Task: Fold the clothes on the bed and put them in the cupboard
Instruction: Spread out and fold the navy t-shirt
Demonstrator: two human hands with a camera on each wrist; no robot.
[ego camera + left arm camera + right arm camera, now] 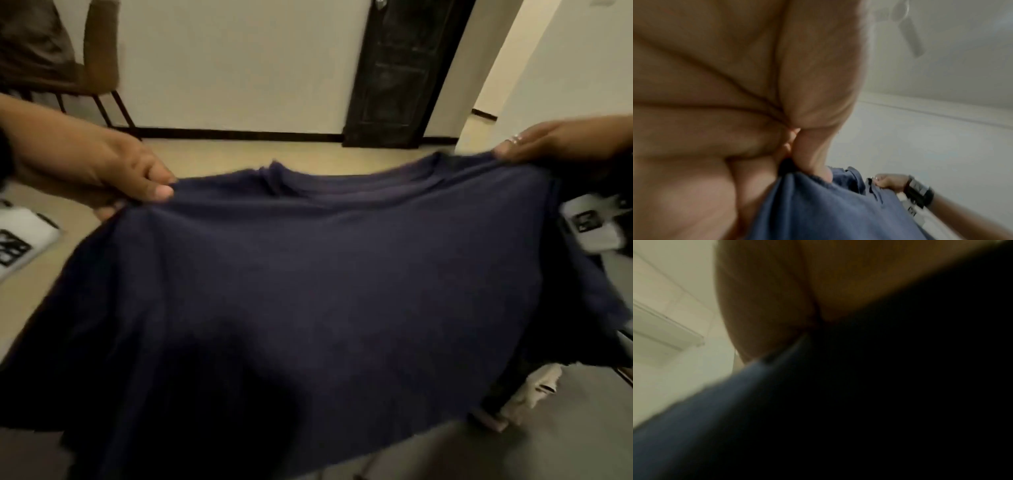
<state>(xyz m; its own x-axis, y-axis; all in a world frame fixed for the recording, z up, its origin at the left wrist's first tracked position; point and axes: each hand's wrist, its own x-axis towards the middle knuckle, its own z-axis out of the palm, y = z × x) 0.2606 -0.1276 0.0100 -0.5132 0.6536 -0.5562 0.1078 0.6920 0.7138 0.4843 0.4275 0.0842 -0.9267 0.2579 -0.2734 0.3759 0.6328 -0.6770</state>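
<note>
A dark navy T-shirt [308,291] hangs spread out in the air in front of me, collar at the top edge. My left hand [150,185] pinches its left shoulder between thumb and fingers. My right hand [513,150], with rings on a finger, grips the right shoulder. In the left wrist view the blue cloth [818,207] runs from under my left thumb [818,162] to the right hand [888,181], which wears a dark wrist strap. The right wrist view is blurred: palm [787,288] above, cloth [715,418] below. The bed and cupboard are not in view.
A chair [96,68] with dark legs stands at the back left by the cream wall. A dark wooden door [397,68] is at the back right. Pale garments [534,387] show under the shirt's right edge. A ceiling fan [906,27] appears overhead.
</note>
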